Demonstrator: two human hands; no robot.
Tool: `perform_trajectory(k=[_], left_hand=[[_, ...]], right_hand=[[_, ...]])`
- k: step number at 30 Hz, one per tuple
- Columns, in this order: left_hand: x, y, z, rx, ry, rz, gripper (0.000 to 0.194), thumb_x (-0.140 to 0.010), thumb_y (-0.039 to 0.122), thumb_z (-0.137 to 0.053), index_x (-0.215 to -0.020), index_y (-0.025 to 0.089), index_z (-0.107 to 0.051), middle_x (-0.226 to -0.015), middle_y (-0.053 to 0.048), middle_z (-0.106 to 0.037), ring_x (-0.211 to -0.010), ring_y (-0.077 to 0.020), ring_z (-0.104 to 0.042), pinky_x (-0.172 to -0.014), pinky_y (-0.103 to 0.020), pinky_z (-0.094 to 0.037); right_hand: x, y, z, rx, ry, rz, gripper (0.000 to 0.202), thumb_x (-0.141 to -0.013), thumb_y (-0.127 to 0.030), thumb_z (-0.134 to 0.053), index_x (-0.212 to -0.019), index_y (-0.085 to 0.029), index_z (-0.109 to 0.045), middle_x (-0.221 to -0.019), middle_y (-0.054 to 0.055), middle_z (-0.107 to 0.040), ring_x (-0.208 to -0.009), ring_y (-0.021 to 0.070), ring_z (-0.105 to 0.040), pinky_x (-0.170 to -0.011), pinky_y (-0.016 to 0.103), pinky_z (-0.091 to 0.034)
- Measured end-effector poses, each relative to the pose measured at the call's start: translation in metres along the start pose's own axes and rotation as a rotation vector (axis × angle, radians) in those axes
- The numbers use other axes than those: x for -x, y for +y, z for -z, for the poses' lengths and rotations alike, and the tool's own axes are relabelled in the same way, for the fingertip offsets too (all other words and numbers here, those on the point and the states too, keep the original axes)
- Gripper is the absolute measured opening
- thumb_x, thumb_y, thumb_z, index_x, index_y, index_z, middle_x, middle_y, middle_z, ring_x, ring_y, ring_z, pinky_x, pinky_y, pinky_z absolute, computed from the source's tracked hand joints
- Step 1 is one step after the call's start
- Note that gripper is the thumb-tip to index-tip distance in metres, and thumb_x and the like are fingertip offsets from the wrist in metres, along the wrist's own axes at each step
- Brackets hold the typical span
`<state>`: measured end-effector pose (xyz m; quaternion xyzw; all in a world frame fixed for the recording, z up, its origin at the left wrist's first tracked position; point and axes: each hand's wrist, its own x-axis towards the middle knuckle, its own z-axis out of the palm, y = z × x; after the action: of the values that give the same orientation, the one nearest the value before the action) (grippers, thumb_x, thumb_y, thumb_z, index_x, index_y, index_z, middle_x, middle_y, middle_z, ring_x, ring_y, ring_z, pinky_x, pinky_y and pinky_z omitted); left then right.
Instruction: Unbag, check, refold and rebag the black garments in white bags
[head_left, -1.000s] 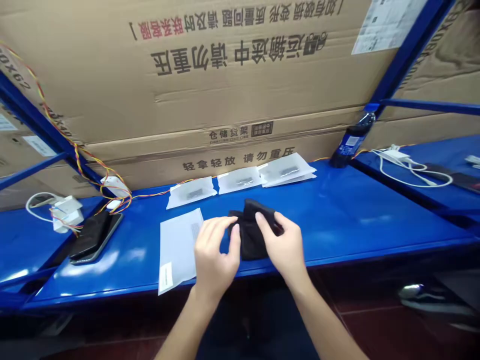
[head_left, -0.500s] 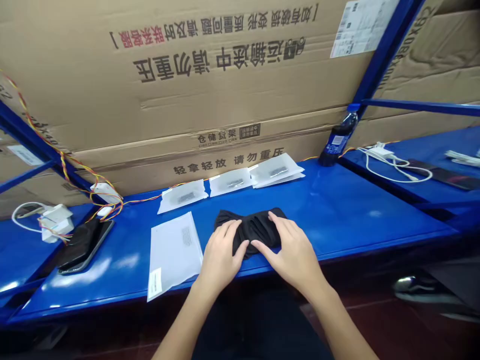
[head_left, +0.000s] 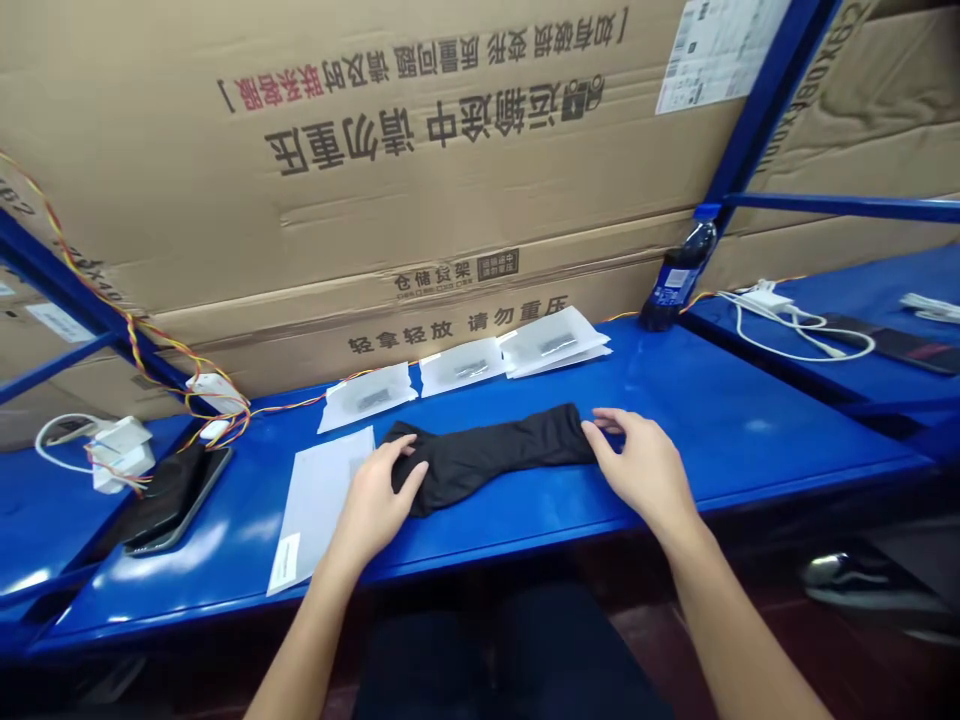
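Note:
A long piece of black stretchy fabric (head_left: pixel 495 452), narrow and sleeve-like, lies across the front of the blue shelf. Over its left end is my left hand (head_left: pixel 381 492), thumb and forefinger curled on the cloth with a fold between them. My right hand (head_left: pixel 643 462) is at the other end, its thumb touching the fabric's edge and its fingers loosely bent and apart. Just left of the fabric, partly under my left hand, is a flat white packet (head_left: pixel 315 515) with a small label.
Several frosted packets (head_left: pixel 367 398) line the back. A dark drink bottle (head_left: pixel 679 275) stands at the back right. On the left are a phone (head_left: pixel 180 500), a white charger (head_left: pixel 120 450) and tangled wires (head_left: pixel 232 420). A large cardboard sheet (head_left: pixel 450 210) forms the back wall.
The black fabric, bunched up before, is now stretched out lengthwise. My hands have moved apart, left hand leftward and right hand rightward. The white packet has shifted slightly left.

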<state>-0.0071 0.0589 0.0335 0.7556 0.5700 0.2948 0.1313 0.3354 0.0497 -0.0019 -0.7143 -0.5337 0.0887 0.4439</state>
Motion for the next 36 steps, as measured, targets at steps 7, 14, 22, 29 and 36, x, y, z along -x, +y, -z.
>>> perform_trajectory(k=[7,14,22,29,36], left_hand=[[-0.021,-0.004,0.003,0.27,0.056,0.018,0.036,-0.093,0.045,-0.067,-0.118,0.021,-0.078,-0.104,-0.009,-0.081,-0.096,-0.0261,-0.077,-0.093,-0.044,-0.064],[0.015,0.024,0.038,0.384,0.091,-0.13,0.017,-0.094,0.036,-0.073,-0.102,0.024,-0.082,-0.099,-0.007,-0.081,-0.09,-0.0238,-0.077,-0.086,-0.038,-0.066],[0.069,0.033,0.045,0.16,-0.243,-0.289,0.031,-0.098,0.014,-0.055,-0.106,0.03,-0.08,-0.083,-0.002,-0.077,-0.075,-0.018,-0.075,-0.069,-0.028,-0.062],[0.015,0.039,0.012,0.044,0.035,-0.449,0.018,-0.101,0.021,-0.062,-0.112,0.024,-0.076,-0.109,-0.008,-0.079,-0.102,-0.0234,-0.075,-0.092,-0.037,-0.062],[-0.016,0.024,-0.012,-0.192,-0.186,-0.578,0.017,-0.103,0.029,-0.061,-0.099,0.022,-0.076,-0.096,-0.009,-0.079,-0.1,-0.0269,-0.074,-0.092,-0.041,-0.06]], right_hand=[[-0.016,-0.005,-0.012,-0.18,-0.019,0.072,0.042,-0.088,-0.062,-0.066,-0.094,-0.021,-0.076,-0.105,0.013,-0.079,-0.1,0.0336,-0.071,-0.089,0.052,-0.058],[-0.002,0.001,0.024,-0.662,-0.148,0.033,0.043,-0.086,-0.052,-0.079,-0.117,-0.025,-0.066,-0.101,0.008,-0.08,-0.099,0.0288,-0.076,-0.09,0.046,-0.063],[0.039,0.039,0.078,-0.292,-0.505,0.309,0.022,-0.091,-0.039,-0.065,-0.084,-0.03,-0.083,-0.103,0.009,-0.081,-0.109,0.0352,-0.075,-0.095,0.053,-0.063],[0.005,0.013,0.053,-0.131,-0.269,0.425,0.029,-0.094,-0.045,-0.065,-0.112,-0.029,-0.081,-0.119,0.009,-0.08,-0.117,0.0329,-0.074,-0.105,0.055,-0.06],[-0.004,0.026,0.024,-0.084,-0.286,0.518,0.029,-0.1,-0.045,-0.057,-0.102,-0.027,-0.08,-0.11,0.009,-0.082,-0.108,0.0311,-0.077,-0.101,0.054,-0.062]])
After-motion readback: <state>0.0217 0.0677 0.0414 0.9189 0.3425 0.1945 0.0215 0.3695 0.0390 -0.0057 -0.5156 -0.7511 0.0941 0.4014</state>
